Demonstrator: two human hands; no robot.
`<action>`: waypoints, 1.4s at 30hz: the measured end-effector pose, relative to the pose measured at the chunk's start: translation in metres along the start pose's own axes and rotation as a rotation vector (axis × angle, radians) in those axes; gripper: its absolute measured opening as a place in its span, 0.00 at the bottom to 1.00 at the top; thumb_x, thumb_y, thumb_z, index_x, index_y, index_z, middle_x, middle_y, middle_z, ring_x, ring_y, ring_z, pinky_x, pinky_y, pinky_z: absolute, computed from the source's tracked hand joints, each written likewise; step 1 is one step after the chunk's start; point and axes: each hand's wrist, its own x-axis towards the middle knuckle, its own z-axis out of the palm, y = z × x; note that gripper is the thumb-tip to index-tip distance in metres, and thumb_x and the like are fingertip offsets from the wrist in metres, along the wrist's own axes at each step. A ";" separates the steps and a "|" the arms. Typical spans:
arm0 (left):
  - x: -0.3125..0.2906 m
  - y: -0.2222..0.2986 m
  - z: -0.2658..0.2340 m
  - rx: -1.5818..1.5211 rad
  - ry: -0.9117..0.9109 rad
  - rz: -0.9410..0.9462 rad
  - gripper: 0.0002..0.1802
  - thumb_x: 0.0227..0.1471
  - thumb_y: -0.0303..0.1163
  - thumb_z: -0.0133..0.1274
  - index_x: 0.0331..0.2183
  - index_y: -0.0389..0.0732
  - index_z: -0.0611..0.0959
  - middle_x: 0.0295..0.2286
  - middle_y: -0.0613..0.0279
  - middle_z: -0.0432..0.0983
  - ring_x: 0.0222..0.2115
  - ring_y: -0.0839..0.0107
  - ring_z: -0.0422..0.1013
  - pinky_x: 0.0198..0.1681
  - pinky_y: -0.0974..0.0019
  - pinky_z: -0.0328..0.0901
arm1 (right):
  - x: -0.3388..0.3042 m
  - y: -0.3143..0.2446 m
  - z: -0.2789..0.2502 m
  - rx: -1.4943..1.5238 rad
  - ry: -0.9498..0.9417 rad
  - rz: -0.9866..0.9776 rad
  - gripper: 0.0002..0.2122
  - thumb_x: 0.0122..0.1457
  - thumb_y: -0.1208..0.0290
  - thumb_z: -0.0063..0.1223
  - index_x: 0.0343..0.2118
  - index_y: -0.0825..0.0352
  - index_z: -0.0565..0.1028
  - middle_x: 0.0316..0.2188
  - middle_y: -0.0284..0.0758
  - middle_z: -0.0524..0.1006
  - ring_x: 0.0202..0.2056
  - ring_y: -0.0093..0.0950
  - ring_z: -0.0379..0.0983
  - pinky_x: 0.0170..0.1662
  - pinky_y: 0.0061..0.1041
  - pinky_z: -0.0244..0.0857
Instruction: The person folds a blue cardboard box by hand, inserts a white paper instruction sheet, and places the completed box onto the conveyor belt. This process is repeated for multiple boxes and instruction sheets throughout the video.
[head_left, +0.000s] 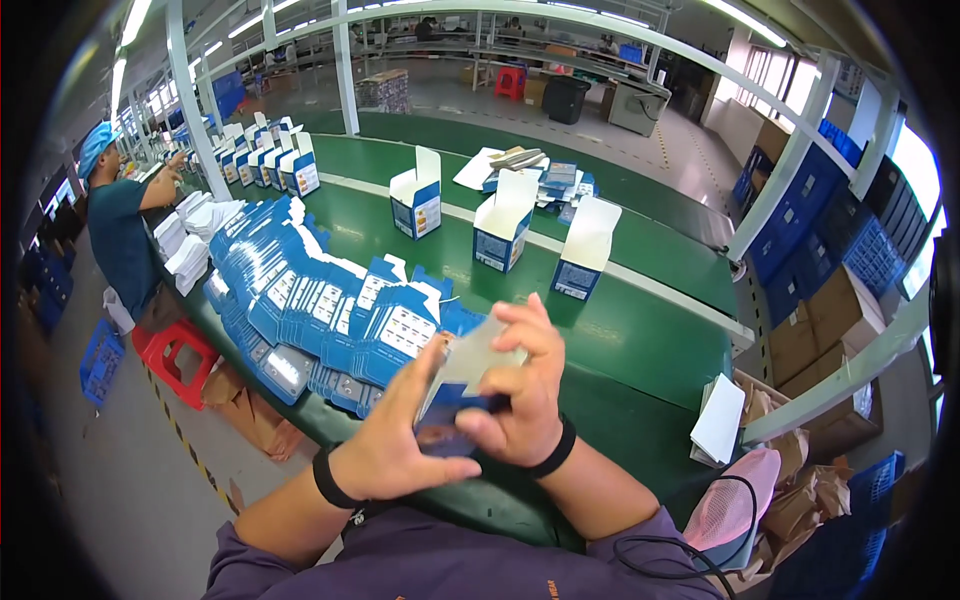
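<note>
Close to my body, a small blue and white cardboard box (455, 398) is held between both hands, slightly blurred. My left hand (395, 440) is wrapped along its left side, with the thumb under it. My right hand (520, 385) grips its right side with curled fingers; the index finger is raised by the pale upper flap. Left of my hands lies a wide, overlapping spread of flat blue carton blanks (330, 310). Beyond them on the green surface stand three open boxes with raised white flaps: a left one (415, 212), a middle one (497, 245) and a right one (575, 275).
A pile of flat cartons and papers (560, 180) lies behind the standing boxes. White sheets (718, 420) rest at the right edge. A person (125, 220) in a blue cap works at the left, near a red stool (178, 355). White metal posts (790, 160) frame the green table (640, 365).
</note>
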 end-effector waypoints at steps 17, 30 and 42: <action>-0.002 0.026 0.017 -0.529 0.386 0.089 0.47 0.58 0.49 0.60 0.66 0.32 0.60 0.65 0.45 0.56 0.67 0.57 0.54 0.69 0.55 0.48 | 0.000 -0.059 0.019 0.927 0.077 0.528 0.48 0.60 0.57 0.61 0.71 0.73 0.41 0.71 0.50 0.50 0.70 0.40 0.50 0.71 0.40 0.45; -0.004 0.019 0.025 -0.477 0.562 0.195 0.29 0.55 0.22 0.50 0.59 0.37 0.70 0.58 0.50 0.63 0.63 0.59 0.58 0.68 0.56 0.49 | 0.018 -0.080 0.024 1.118 0.296 0.673 0.25 0.63 0.64 0.48 0.61 0.70 0.64 0.63 0.49 0.65 0.64 0.41 0.62 0.67 0.39 0.53; -0.008 0.007 0.023 -0.022 0.540 0.410 0.20 0.53 0.20 0.53 0.50 0.38 0.75 0.57 0.44 0.64 0.63 0.49 0.59 0.66 0.48 0.52 | -0.005 -0.059 0.027 0.681 0.103 0.418 0.10 0.58 0.86 0.45 0.40 0.65 0.72 0.57 0.45 0.69 0.64 0.44 0.62 0.68 0.45 0.51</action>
